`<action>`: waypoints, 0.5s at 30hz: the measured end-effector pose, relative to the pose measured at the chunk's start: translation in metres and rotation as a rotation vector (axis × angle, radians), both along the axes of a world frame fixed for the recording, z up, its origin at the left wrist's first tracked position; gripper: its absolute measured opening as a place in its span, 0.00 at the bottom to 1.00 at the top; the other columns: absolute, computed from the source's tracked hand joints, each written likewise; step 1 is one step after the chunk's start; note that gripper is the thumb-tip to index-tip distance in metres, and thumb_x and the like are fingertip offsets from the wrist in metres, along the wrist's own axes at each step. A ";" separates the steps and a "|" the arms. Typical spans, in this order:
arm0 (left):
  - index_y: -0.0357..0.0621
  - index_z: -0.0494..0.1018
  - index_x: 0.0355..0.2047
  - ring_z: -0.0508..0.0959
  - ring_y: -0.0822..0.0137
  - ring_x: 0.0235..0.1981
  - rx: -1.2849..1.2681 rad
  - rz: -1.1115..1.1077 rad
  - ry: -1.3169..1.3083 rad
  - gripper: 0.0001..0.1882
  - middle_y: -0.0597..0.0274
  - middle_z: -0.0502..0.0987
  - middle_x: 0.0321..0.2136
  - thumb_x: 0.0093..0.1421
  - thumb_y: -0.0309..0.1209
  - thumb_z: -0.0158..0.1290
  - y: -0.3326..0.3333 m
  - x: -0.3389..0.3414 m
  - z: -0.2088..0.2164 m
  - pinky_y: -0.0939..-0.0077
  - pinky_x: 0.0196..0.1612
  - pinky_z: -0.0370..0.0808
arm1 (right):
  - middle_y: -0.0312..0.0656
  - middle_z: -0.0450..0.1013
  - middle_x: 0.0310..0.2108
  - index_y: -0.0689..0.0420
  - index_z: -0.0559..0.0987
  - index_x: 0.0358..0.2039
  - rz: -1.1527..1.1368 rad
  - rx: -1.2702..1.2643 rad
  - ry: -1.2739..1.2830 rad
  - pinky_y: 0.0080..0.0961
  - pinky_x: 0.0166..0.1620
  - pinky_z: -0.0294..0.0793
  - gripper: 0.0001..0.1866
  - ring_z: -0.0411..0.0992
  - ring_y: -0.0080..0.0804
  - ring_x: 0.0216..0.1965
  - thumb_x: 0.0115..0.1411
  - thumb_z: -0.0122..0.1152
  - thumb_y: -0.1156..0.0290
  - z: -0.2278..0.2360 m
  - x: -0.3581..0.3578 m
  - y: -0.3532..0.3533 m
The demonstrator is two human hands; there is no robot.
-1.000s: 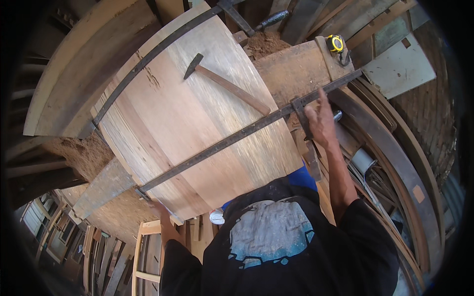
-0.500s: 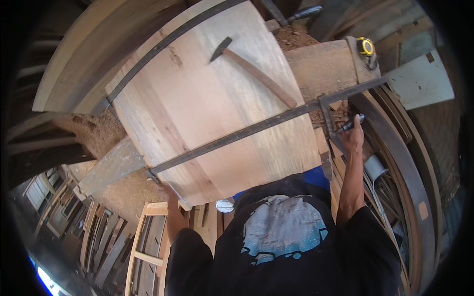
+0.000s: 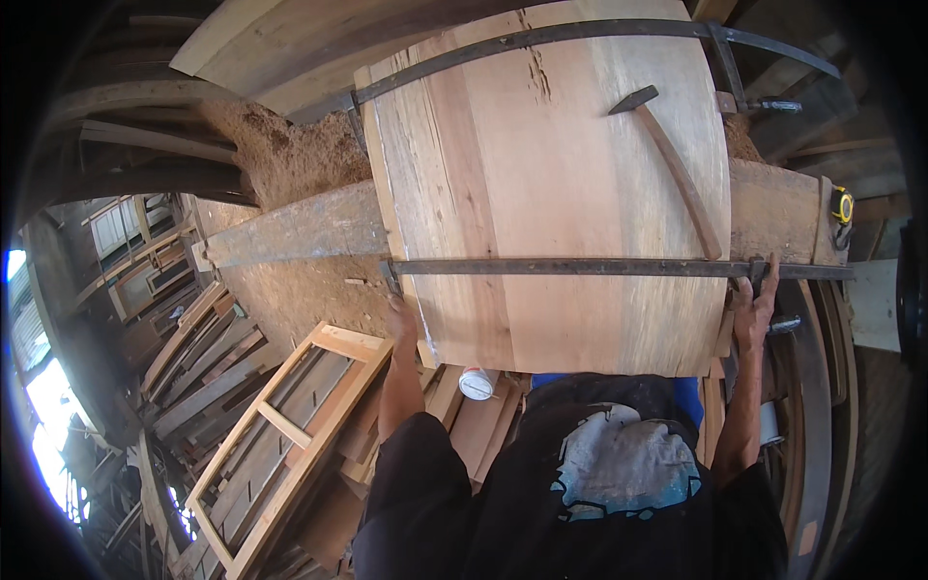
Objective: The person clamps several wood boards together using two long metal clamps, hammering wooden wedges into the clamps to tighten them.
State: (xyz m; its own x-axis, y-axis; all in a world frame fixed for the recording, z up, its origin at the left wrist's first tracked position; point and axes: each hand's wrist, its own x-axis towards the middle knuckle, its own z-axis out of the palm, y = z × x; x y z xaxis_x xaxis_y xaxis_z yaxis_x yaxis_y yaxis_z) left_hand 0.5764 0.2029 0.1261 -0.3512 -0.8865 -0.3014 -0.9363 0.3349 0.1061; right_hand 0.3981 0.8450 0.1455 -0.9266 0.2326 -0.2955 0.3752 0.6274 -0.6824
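Bar clamp (image 3: 580, 268) of dark metal lies straight across the near part of the wooden panel (image 3: 561, 208) in my head view, spanning it from side to side just in front of my chest. My left hand (image 3: 403, 319) is at the clamp's left end, by the fixed jaw; its fingers are partly hidden, so I cannot tell how tightly they close. My right hand (image 3: 754, 311) is at the sliding jaw, thumb and a finger parted around it, though I cannot tell whether they press. The screw handle (image 3: 784, 325) sticks out just beside that hand. I judge the clamp heavy and quite rigid, long enough to want a hold at each end, with the sliding arm and handle the best places on my right. The panel looks stiff and broad, its rougher streaks perhaps prone to splinter; I would take it by its opposite edges. A cross-peen hammer (image 3: 681, 179) rests on it, handle end near the bar. A second bar clamp (image 3: 532, 41) crosses the far part, and a yellow-and-black tape measure (image 3: 843, 206) sits well off to the right.
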 end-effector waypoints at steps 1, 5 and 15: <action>0.30 0.70 0.49 0.74 0.38 0.46 -0.006 -0.006 0.017 0.32 0.31 0.74 0.44 0.70 0.49 0.31 -0.006 -0.003 -0.002 0.51 0.47 0.69 | 0.59 0.54 0.66 0.60 0.52 0.68 0.005 -0.002 -0.002 0.39 0.68 0.48 0.37 0.52 0.47 0.68 0.64 0.53 0.62 -0.001 -0.003 -0.002; 0.31 0.70 0.50 0.76 0.42 0.42 0.018 -0.045 0.053 0.32 0.35 0.76 0.42 0.69 0.50 0.31 -0.014 -0.012 -0.024 0.53 0.44 0.70 | 0.55 0.57 0.65 0.61 0.59 0.66 -0.058 -0.034 0.025 0.37 0.67 0.52 0.32 0.54 0.47 0.67 0.62 0.54 0.69 -0.006 -0.015 0.000; 0.33 0.69 0.54 0.77 0.42 0.44 0.241 -0.005 0.253 0.34 0.36 0.76 0.45 0.69 0.53 0.31 -0.065 -0.018 -0.062 0.55 0.47 0.71 | 0.58 0.67 0.56 0.58 0.62 0.64 -0.005 0.089 0.049 0.36 0.60 0.63 0.30 0.66 0.48 0.58 0.64 0.55 0.66 -0.010 -0.043 0.004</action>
State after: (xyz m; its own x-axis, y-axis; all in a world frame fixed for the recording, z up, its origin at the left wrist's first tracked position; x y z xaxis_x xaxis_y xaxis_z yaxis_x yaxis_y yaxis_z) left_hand 0.5586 0.1377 0.0641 -0.4453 -0.7989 -0.4044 -0.8688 0.2763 0.4109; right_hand 0.3552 0.8488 0.1355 -0.9381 0.2607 -0.2280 0.3461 0.6844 -0.6417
